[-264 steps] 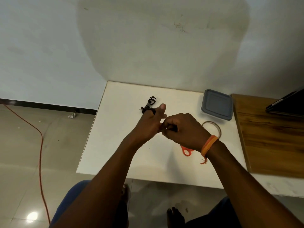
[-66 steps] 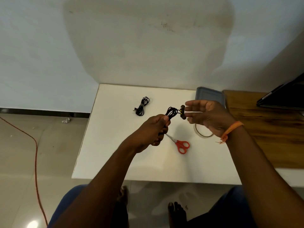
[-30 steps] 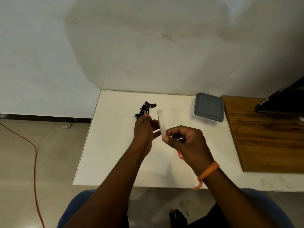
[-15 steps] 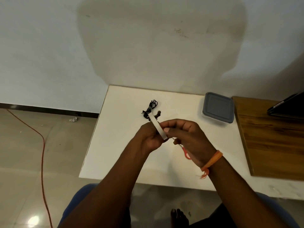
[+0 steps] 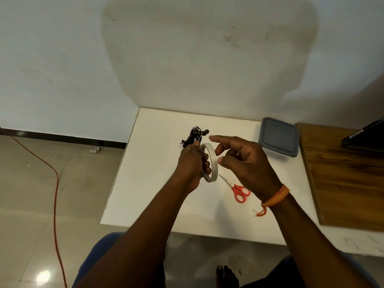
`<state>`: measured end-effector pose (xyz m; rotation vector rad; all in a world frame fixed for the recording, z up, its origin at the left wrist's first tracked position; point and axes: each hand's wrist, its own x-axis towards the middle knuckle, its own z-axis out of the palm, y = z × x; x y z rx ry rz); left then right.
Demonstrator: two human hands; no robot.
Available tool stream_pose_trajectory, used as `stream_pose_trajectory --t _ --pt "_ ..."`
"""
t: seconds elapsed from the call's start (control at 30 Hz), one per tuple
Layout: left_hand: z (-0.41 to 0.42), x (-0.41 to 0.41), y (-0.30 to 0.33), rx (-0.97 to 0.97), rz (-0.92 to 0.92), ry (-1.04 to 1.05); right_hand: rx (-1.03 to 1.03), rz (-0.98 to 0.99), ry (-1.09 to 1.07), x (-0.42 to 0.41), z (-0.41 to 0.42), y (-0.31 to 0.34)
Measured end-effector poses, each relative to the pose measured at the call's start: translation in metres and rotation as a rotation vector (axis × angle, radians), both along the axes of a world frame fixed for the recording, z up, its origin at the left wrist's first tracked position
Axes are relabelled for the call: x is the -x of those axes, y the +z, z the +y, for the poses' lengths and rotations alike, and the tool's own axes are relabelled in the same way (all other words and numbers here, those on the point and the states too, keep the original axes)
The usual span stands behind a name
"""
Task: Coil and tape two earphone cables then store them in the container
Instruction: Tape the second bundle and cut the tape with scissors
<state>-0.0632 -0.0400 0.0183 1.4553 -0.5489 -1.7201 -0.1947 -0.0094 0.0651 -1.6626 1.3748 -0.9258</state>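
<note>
We see the tape roll (image 5: 209,163) held on edge above the middle of the white table (image 5: 149,183), its ring tilted so the long axis runs from far-left to near-right and its open face turned toward the left. Our left hand (image 5: 190,163) grips it, with fingertips (image 5: 205,163) curled through the ring's opening and showing inside it. The same hand also holds a coiled black earphone cable (image 5: 194,136), whose loops and earbuds stick out past the knuckles toward the far side; a second coil may lie on the table behind it, but we cannot tell the two apart here.

Our right hand (image 5: 241,161) hovers just right of the roll with fingers spread and loosely bent, the index pointing left over the ring's top, the thumb tip close to the roll's outer band. Whether it touches the tape we cannot tell; it holds nothing we can make out.

The red-handled scissors (image 5: 239,190) lie flat near the right wrist, blades pointing far-left. The grey container (image 5: 278,138) sits lid on at the far right of the table, beside a wooden board (image 5: 342,179).
</note>
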Motion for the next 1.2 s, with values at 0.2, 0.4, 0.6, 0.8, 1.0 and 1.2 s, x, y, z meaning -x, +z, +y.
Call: stream_pose_trajectory --t 0.2,0.4,0.6,0.8,1.0,1.2 --pt "0.000 0.000 0.000 0.029 -0.044 -0.055 0.078 0.095 0.037 0.000 0.001 -0.005" --pt "-0.001 -0.002 0.001 0.112 -0.104 -0.075 0.097 0.051 0.027 -0.002 0.000 -0.004" --pt "0.000 -0.002 0.007 0.233 -0.173 -0.066 0.107 0.015 -0.021 -0.002 0.001 -0.001" --pt "0.002 -0.003 0.009 0.283 -0.271 -0.084 0.117 0.033 -0.083 -0.006 0.000 -0.004" --pt "0.002 -0.004 0.006 0.274 -0.298 -0.099 0.143 0.131 -0.001 -0.008 -0.001 -0.009" --pt "0.001 -0.006 0.007 0.311 -0.312 -0.080 -0.008 -0.028 -0.006 -0.012 -0.001 -0.007"
